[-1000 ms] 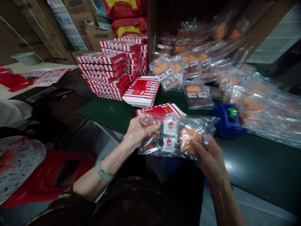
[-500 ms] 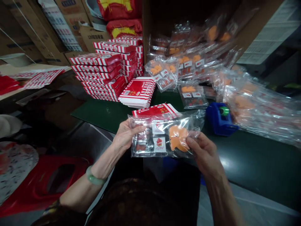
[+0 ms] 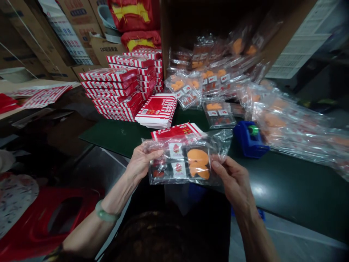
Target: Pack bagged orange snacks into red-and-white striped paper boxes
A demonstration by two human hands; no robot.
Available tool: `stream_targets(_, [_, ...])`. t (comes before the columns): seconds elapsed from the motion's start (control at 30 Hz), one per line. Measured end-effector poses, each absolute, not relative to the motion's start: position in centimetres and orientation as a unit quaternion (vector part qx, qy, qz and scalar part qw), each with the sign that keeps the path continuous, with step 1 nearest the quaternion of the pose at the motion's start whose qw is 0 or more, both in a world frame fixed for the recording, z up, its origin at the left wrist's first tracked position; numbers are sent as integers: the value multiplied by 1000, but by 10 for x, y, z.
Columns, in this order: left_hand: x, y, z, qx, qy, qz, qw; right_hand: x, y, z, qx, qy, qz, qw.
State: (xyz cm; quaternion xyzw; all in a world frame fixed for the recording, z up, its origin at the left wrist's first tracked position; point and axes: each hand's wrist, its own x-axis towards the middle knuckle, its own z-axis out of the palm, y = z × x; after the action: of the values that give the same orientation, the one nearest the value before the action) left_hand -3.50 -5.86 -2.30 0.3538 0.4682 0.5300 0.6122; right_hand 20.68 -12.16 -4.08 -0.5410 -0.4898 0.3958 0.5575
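Between my hands is a clear plastic bag holding a dark tray with orange shaped pieces, two white printed packets and small reddish items. My left hand pinches the bag's left end, thumb on top; a green bangle circles that wrist. My right hand grips the right end, near the orange pieces. Just behind the bag, partly covered by it, a flat red-and-white striped carton lies on the dark green table.
Stacked striped boxes stand at the back left, beside a pile of flat cartons. Filled clear bags heap up at the back and right. A blue tape dispenser sits right of my hands. A red stool is at lower left.
Both hands still hold the bag, which has shifted slightly left in view. The orange pieces inside have moved away from my right thumb and sit squarer in the tray.
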Motion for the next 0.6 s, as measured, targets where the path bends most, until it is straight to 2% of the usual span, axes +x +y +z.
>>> stream_targets(0.13, [-32, -58, -21, 375, 440, 541, 611, 212, -123, -37, -535, -513, 325, 588])
stream_targets(0.4, [-10, -61, -13, 526, 370, 531, 552, 246, -155, -14, -478, -621, 102, 613])
stream_targets(0.53, [7, -55, -34, 654, 350, 523, 420, 261, -187, -38, -531, -673, -46, 513])
stream_targets(0.6, [11, -46, -55, 745, 331, 473, 333, 265, -200, -64, -550, -695, -96, 453])
